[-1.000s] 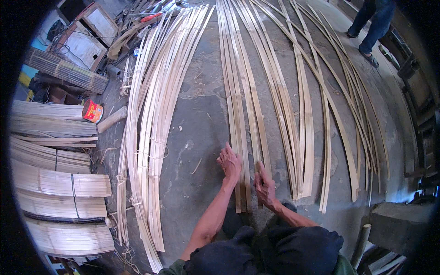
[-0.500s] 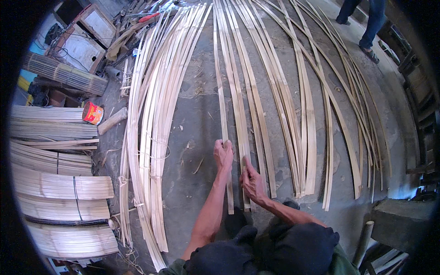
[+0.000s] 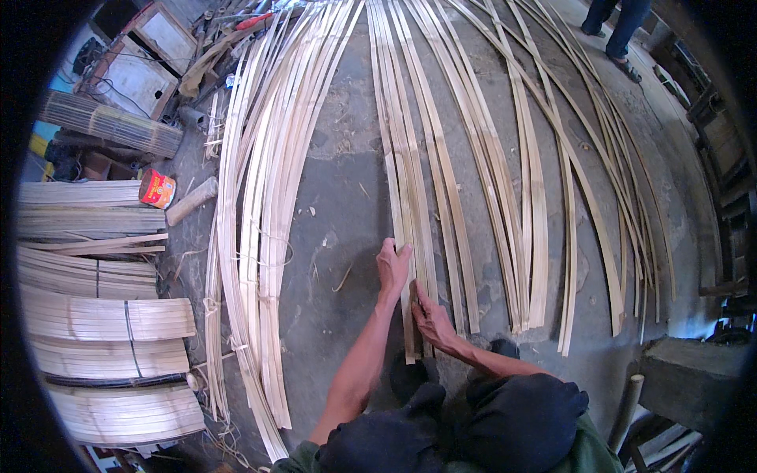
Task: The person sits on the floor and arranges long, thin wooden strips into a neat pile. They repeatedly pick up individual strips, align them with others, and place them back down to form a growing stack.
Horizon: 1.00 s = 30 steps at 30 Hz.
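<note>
Long pale bamboo strips (image 3: 403,197) run from the far edge toward me, gathered side by side in a narrow group at the middle. My left hand (image 3: 393,268) is closed on the left strip of this group, thumb on top. A little nearer to me, my right hand (image 3: 433,320) grips the group's right edge, index finger pointing forward along it. The strips' near ends (image 3: 419,353) stick out below both hands, between my knees. Part of the right hand's grip is hidden.
More loose strips (image 3: 527,236) fan out to the right. A thick tied bundle of strips (image 3: 272,260) lies to the left. Beyond it are stacked, banded slat bundles (image 3: 110,359), a red tin (image 3: 157,189) and a wooden mallet (image 3: 192,201). Another person's legs (image 3: 623,31) stand far right.
My left hand has moved slightly right with its strip, closing the gap to the neighbouring strips. My right hand has slid a little nearer to me. The other person's feet shifted slightly.
</note>
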{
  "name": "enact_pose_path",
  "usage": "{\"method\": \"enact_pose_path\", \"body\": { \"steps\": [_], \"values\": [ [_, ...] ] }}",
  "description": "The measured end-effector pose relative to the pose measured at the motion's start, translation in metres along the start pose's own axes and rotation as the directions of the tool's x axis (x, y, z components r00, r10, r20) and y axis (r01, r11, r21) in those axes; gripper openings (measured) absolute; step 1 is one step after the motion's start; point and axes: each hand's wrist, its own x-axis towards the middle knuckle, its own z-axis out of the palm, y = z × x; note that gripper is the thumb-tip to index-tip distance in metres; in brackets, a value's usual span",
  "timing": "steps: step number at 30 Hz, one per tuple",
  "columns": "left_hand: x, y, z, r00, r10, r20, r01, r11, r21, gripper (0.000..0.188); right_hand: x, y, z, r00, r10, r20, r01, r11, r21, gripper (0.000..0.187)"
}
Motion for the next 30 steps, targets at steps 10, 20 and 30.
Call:
{"method": "enact_pose_path", "body": {
  "steps": [10, 20, 30],
  "values": [
    [0.005, -0.006, 0.003, 0.993, -0.046, 0.105, 0.039, 0.997, 0.067, 0.035, 0.005, 0.020, 0.000, 0.994, -0.108, -0.032, 0.104, 0.988, -0.112, 0.060],
    [0.000, -0.020, 0.009, 0.997, 0.081, 0.012, -0.082, 0.987, 0.135, 0.057, 0.016, 0.025, -0.006, 0.975, -0.221, 0.004, 0.212, 0.931, -0.296, 0.059],
    [-0.010, 0.000, -0.004, 0.980, -0.029, 0.197, -0.039, 0.942, 0.332, 0.059, 0.000, 0.018, -0.057, 0.979, -0.124, -0.163, 0.100, 0.984, -0.147, 0.033]
  ]
}}
